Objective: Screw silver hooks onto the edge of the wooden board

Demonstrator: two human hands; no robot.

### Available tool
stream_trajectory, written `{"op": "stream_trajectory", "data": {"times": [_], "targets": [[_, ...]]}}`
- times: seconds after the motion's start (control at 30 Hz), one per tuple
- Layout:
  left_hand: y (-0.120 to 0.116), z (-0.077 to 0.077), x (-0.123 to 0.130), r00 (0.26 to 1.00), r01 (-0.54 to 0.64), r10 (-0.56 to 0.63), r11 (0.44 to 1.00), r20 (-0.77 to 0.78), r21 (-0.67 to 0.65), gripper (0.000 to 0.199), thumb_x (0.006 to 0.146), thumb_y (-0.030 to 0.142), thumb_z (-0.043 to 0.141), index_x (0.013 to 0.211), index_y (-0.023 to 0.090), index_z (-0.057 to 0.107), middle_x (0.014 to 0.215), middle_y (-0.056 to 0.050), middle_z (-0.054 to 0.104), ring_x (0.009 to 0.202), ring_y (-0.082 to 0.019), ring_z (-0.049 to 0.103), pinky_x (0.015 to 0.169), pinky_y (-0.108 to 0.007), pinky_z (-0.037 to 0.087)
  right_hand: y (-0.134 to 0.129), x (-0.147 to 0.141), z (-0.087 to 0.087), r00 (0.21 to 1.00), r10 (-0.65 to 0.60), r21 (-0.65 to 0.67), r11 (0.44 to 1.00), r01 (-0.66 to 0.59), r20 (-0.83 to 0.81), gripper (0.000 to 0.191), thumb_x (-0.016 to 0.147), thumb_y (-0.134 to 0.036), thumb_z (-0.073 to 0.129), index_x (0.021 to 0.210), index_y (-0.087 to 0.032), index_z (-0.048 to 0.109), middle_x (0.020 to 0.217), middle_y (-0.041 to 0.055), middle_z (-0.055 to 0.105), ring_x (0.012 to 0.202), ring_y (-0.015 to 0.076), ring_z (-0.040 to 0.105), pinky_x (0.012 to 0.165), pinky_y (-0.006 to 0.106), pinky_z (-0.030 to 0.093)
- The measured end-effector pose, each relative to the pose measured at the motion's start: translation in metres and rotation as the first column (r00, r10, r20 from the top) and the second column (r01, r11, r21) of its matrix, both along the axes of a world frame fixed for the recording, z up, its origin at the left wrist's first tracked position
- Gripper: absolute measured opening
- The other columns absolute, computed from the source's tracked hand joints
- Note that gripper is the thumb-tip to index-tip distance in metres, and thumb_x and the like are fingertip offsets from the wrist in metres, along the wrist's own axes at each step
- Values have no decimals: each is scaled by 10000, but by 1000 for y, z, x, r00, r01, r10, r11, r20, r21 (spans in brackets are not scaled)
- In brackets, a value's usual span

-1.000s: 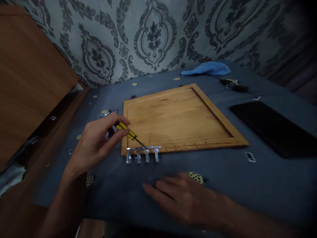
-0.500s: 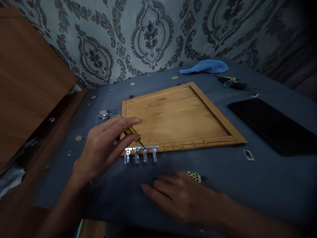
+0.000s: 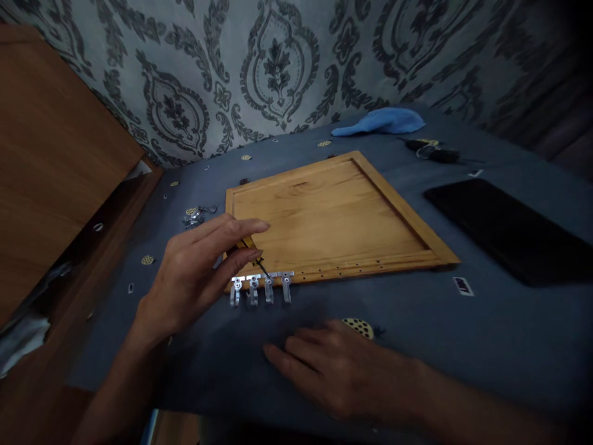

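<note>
My left hand (image 3: 199, 266) grips a small yellow and black screwdriver (image 3: 248, 243) between thumb and fingers. Its tip meets the third from the left of several silver metal hooks (image 3: 269, 289) on the near edge of a framed wooden board (image 3: 315, 210). Small dark holes run along that edge, right of the hooks. Nearer to me, my right hand (image 3: 333, 364) rests on the dark cloth (image 3: 417, 334), palm down, its index finger stretched out and the others loosely curled, holding nothing.
Loose metal hooks (image 3: 197, 216) lie left of the board. On the right are a black flat device (image 3: 509, 232) and a dark object with a ring (image 3: 433, 151). A blue cloth (image 3: 384, 122) lies near the patterned wall. Wooden furniture (image 3: 55, 142) stands at the left.
The view has shifted slightly. Between my left fingers the screwdriver's handle looks slightly turned, its tip still at the same hook. My right hand keeps its place on the cloth.
</note>
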State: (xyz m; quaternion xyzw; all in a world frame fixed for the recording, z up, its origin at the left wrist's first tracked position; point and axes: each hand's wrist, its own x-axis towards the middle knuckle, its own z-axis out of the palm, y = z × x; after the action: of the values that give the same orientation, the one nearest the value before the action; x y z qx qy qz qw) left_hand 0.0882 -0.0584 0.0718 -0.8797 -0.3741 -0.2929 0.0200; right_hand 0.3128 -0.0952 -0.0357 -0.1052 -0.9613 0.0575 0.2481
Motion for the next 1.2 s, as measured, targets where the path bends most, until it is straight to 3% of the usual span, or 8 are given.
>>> {"op": "stream_trajectory", "data": {"times": [0.2, 0.27, 0.4, 0.5, 0.73, 0.83, 1.0, 1.2], "targets": [[0, 3, -4, 999, 7, -5, 999, 44, -44, 253, 996, 233, 672, 1243, 198, 711, 1073, -50, 784, 939, -155, 736, 823, -243, 573, 0, 0, 0, 999, 6, 7, 1000, -6, -38, 283, 1031, -48, 433, 1210, -58, 652, 745, 37, 708, 635, 181, 638, 457, 349, 389], [-2, 8, -8, 992, -55, 62, 996, 105, -70, 231, 971, 244, 705, 1199, 237, 746, 1048, -23, 788, 893, -152, 731, 793, -245, 571, 0, 1, 0, 999, 5, -2, 1000, -5, -40, 295, 1029, -44, 428, 1225, -56, 649, 744, 38, 708, 643, 185, 637, 457, 350, 382], [-4, 19, -13, 885, -250, 235, 968, 403, -14, 174, 878, 238, 809, 1046, 283, 794, 934, 30, 750, 713, -113, 658, 597, -224, 514, -1, 2, -2, 999, 8, -24, 1000, -9, -33, 256, 1017, -66, 501, 1229, -64, 645, 754, 29, 715, 631, 176, 634, 461, 346, 357], [1, 16, -13, 814, -229, 255, 967, 522, -116, 136, 842, 247, 835, 966, 248, 778, 858, 27, 720, 652, -102, 652, 550, -209, 520, -1, 2, -3, 1000, 2, -33, 999, -3, -17, 252, 1008, -78, 528, 1231, -75, 644, 751, 28, 716, 621, 171, 629, 469, 342, 333], [33, -26, -23, 835, -94, 312, 892, 454, -441, 343, 790, 449, 843, 855, 178, 643, 735, 9, 677, 661, -132, 670, 603, -226, 539, 2, 3, -3, 1000, -4, -52, 999, 4, -2, 288, 1001, -81, 525, 1276, -76, 608, 794, 31, 726, 662, 175, 642, 505, 348, 359], [47, -44, -33, 915, -143, 290, 884, 281, -446, 346, 853, 515, 738, 853, 190, 619, 772, -8, 664, 691, -149, 635, 609, -246, 494, 2, 3, -3, 1000, -3, -45, 999, 3, -6, 297, 1004, -81, 517, 1291, -75, 594, 804, 30, 724, 666, 179, 644, 509, 352, 372], [57, -64, -37, 955, -169, 255, 889, 154, -425, 260, 864, 451, 692, 817, 202, 636, 821, -32, 689, 792, -197, 628, 722, -290, 471, 1, 0, -2, 1000, -14, -16, 1000, 14, -26, 284, 984, -67, 505, 1252, -76, 601, 780, 24, 709, 634, 180, 629, 491, 352, 356], [54, -67, -34, 963, -183, 240, 917, 123, -355, 178, 901, 375, 609, 836, 216, 651, 865, -41, 709, 848, -221, 647, 797, -316, 483, -1, -2, 2, 992, -79, -7, 997, 80, 94, 304, 1004, -111, 508, 1298, -107, 585, 786, 16, 712, 684, 178, 648, 508, 332, 360]]}}
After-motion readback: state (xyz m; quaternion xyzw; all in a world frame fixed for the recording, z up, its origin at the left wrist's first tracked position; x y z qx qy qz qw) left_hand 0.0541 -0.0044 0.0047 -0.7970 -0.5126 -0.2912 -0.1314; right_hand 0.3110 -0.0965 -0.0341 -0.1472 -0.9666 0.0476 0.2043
